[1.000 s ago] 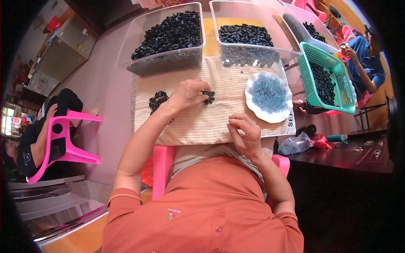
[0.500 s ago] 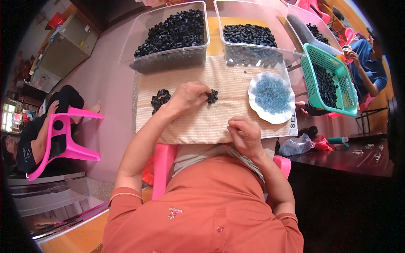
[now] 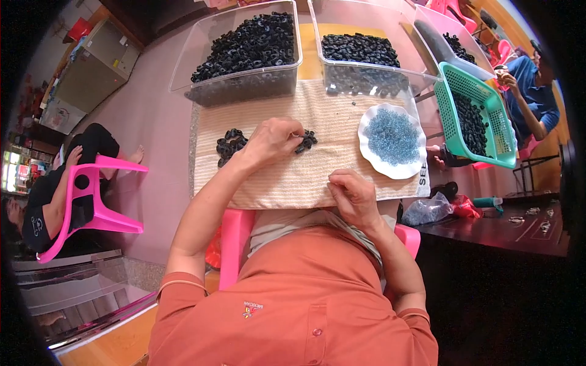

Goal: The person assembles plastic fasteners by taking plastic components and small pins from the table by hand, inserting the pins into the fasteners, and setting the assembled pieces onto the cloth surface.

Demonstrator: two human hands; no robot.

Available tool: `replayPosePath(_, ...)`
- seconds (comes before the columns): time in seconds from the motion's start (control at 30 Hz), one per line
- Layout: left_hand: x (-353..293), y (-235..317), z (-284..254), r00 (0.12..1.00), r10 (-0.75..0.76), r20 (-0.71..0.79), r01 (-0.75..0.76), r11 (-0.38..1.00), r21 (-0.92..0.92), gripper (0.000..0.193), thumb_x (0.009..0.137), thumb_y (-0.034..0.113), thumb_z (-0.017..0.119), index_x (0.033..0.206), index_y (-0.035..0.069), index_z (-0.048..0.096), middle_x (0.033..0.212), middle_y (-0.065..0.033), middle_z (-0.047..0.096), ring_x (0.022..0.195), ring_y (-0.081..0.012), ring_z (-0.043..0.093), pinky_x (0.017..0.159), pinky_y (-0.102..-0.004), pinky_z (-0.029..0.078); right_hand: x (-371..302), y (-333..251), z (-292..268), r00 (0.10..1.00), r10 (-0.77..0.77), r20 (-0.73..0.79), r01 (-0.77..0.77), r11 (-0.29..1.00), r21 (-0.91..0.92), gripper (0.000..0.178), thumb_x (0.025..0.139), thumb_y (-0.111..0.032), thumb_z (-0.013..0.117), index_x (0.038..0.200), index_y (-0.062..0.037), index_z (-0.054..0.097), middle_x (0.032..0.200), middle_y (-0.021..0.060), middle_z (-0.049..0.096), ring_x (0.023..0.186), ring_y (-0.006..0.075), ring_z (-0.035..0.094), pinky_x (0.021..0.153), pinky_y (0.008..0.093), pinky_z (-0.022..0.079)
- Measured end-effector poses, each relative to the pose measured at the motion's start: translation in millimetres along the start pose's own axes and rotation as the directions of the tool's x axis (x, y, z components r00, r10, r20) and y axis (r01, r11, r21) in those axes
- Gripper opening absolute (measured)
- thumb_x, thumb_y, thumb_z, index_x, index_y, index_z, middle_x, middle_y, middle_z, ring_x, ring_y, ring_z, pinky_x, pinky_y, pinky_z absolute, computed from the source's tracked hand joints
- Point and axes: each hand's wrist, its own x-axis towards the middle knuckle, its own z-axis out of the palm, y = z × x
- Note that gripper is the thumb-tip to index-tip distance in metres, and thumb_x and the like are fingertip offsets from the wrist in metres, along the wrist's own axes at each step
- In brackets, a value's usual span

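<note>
My left hand (image 3: 274, 140) is over the striped towel (image 3: 268, 189), thumb and fingers pinched together at the edge of a small cluster of black ring-like parts (image 3: 310, 141). Whatever those fingertips hold is too small to make out. Left of that hand lies another small heap of black parts (image 3: 229, 145), partly hidden by my wrist. My right hand (image 3: 354, 194) is closed in a pinch above the towel's near edge, its contents hidden. To its right, a white scalloped plate (image 3: 397, 172) carries many tiny clear-blue pieces (image 3: 394, 137).
Two clear bins (image 3: 244, 82) (image 3: 378, 70) of black parts stand along the far side. A green basket (image 3: 448, 116) with more sits at the right. One person sits on a pink chair (image 3: 91, 201) at left; another, in a blue top (image 3: 528, 91), is at far right.
The black parts beside my left fingertips lie slightly differently, with one closer to me. Both hands stay in nearly the same places, still pinched.
</note>
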Motion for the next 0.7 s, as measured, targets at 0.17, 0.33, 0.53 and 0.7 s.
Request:
replayPosePath(0.17, -4.7, -2.1, 10.4, 0.987, 0.146, -0.062, -0.143, 0.988, 0.052, 0.024, 0.088, 0.024, 0.077, 0.099, 0.004, 0.072, 0.093, -0.0174, 0.071, 0.088, -0.0372, 0.071, 0.076, -0.0458, 0.056, 0.5, -0.4, 0.9, 1.0, 0.026, -0.001, -0.026, 1.0, 0.0, 0.013, 0.089, 0.004, 0.071, 0.102, 0.0011, 0.068, 0.102, 0.016, 0.072, 0.082, 0.0281, 0.072, 0.069, 0.0344, 0.056)
replayPosePath(0.33, -12.4, 4.3, 24.4, 0.978, 0.195, -0.075, -0.177, 0.965, 0.195, 0.027, 0.087, 0.03, 0.079, 0.098, 0.007, 0.071, 0.096, -0.0154, 0.067, 0.091, -0.0387, 0.068, 0.077, -0.0491, 0.056, 1.0, 0.9, 1.8, 1.0, 0.025, 0.007, -0.025, 1.0, 0.0, 0.013, 0.089, 0.003, 0.071, 0.101, 0.0008, 0.068, 0.102, 0.0154, 0.072, 0.082, 0.0274, 0.072, 0.068, 0.0342, 0.056)
replayPosePath(0.53, -17.3, 12.3, 27.6, 0.987, 0.141, -0.083, -0.123, 0.972, 0.198, 0.023, 0.085, 0.026, 0.079, 0.096, 0.007, 0.071, 0.096, -0.0135, 0.066, 0.091, -0.0366, 0.068, 0.078, -0.0472, 0.057, -1.0, -1.3, 2.2, 0.998, 0.057, 0.024, -0.058, 0.998, 0.023, 0.018, 0.087, 0.008, 0.073, 0.103, 0.0, 0.068, 0.102, 0.0141, 0.073, 0.085, 0.0244, 0.072, 0.071, 0.0319, 0.056)
replayPosePath(0.7, -20.5, 16.1, 34.0, 0.981, 0.137, -0.137, -0.123, 0.987, 0.108, 0.017, 0.083, 0.018, 0.079, 0.092, 0.006, 0.071, 0.096, -0.0116, 0.066, 0.092, -0.0348, 0.067, 0.078, -0.0465, 0.056, -1.3, -3.4, 0.8, 0.998, 0.068, 0.01, -0.069, 0.996, 0.048, 0.013, 0.089, 0.005, 0.07, 0.102, 0.0011, 0.068, 0.101, 0.0149, 0.072, 0.08, 0.0256, 0.071, 0.067, 0.0331, 0.056)
